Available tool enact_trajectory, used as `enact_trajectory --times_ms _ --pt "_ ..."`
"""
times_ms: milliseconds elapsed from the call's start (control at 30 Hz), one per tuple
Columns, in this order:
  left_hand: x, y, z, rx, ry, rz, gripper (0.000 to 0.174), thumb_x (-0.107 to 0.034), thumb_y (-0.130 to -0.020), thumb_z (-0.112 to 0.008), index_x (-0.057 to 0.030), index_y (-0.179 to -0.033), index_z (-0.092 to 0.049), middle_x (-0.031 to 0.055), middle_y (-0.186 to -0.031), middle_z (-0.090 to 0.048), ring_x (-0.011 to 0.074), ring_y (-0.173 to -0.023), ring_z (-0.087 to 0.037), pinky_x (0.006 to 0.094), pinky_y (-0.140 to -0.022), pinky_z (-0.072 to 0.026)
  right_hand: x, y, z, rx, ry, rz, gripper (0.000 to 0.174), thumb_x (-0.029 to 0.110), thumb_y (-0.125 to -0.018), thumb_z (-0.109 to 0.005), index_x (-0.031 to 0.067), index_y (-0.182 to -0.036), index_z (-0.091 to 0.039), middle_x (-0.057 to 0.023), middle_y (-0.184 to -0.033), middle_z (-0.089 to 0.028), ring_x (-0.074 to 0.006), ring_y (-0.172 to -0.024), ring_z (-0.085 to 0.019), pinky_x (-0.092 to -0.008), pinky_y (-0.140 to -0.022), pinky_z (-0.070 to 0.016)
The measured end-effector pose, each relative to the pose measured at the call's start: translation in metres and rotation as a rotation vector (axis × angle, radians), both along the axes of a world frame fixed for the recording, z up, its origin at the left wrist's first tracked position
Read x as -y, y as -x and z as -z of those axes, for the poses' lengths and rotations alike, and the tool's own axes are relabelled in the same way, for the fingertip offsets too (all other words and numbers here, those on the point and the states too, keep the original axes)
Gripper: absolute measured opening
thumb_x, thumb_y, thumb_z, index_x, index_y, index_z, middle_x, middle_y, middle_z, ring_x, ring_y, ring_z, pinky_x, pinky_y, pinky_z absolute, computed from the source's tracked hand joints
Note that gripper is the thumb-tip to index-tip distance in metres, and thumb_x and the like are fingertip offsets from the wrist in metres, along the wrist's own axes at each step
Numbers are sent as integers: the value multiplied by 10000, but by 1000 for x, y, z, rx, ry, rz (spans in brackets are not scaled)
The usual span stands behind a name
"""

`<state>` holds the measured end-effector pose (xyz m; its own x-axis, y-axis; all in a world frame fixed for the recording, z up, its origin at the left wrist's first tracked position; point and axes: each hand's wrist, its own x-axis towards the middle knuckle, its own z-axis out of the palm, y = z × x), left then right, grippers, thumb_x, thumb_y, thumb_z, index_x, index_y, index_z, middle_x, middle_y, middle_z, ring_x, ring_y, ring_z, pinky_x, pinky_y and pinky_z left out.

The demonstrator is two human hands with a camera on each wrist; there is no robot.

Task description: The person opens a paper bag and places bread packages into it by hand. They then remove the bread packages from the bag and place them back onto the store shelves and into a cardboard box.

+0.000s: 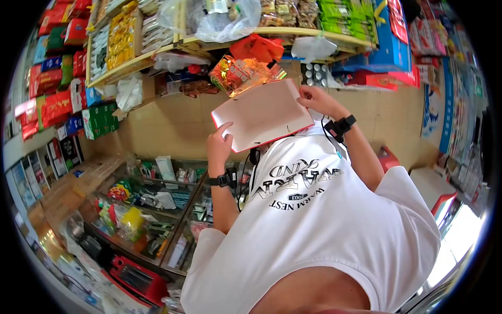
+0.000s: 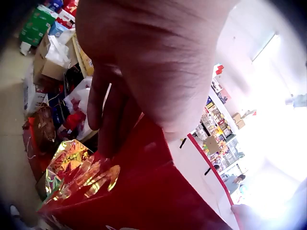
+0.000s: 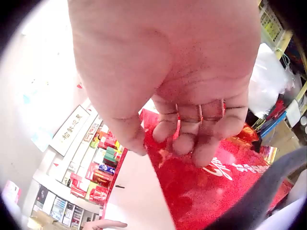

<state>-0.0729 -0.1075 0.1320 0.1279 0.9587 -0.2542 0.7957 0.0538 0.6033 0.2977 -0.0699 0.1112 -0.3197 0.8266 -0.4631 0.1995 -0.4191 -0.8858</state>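
Note:
A red box point(image 1: 264, 112) with a pale inside is held tilted in front of the white shirt. On its left edge, the left hand point(image 1: 218, 146) grips the rim, its fingers lying along the red outer side point(image 2: 139, 187) in the left wrist view. The right hand point(image 1: 321, 102) pinches the opposite end near the upper corner. Seen from the right wrist, that hand point(image 3: 168, 72) has its thumb at the rim and curled fingers against the red face point(image 3: 192, 191) with white lettering. Small dark slots show on the pale inner wall.
Just beyond the box lies a shiny gold and red package point(image 1: 243, 73). Shelves of packaged snacks point(image 1: 337, 18) run along the top. Glass display cases point(image 1: 151, 196) stand at the lower left, and stacked boxes point(image 1: 56, 107) at the far left.

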Motion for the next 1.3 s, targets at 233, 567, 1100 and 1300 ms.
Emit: enact_trajectory --times_ms 233,567,1100,1300 --pt "12 3 0 38 179 -51 353 -71 -809 -556 -153 -1113 -715 194 -595 -504 285 -504 -478 394 -550 -429 11 -11 14 255 -217 9 226 176 -821 -618 -2 -773 -488 -76 -638 -469 -173 -600 -430 -343 -558 -379" --pt "23 -64 -4 -16 194 -246 353 -61 -830 -548 -148 -1141 -690 212 -683 -558 272 -547 -519 380 -583 -445 -25 -58 20 271 -91 -245 248 214 -828 -614 -8 -760 -528 -111 -620 -497 -201 -579 -471 -365 -557 -394" --pt "21 -25 -20 -14 108 -217 226 -141 -862 -594 -150 -1064 -697 162 -831 -672 349 -729 -636 431 -670 -500 -54 1 24 409 -176 -323 303 255 -823 -592 -44 -787 -624 -197 -638 -606 -313 -576 -602 -409 -588 -467" --pt "37 75 30 4 68 -167 266 -108 -849 -594 -165 -1089 -694 174 -922 -690 370 -860 -655 454 -762 -520 -40 89 5 369 -183 -275 277 174 -847 -587 -67 -724 -526 -78 -562 -468 -111 -548 -451 -330 -523 -382"
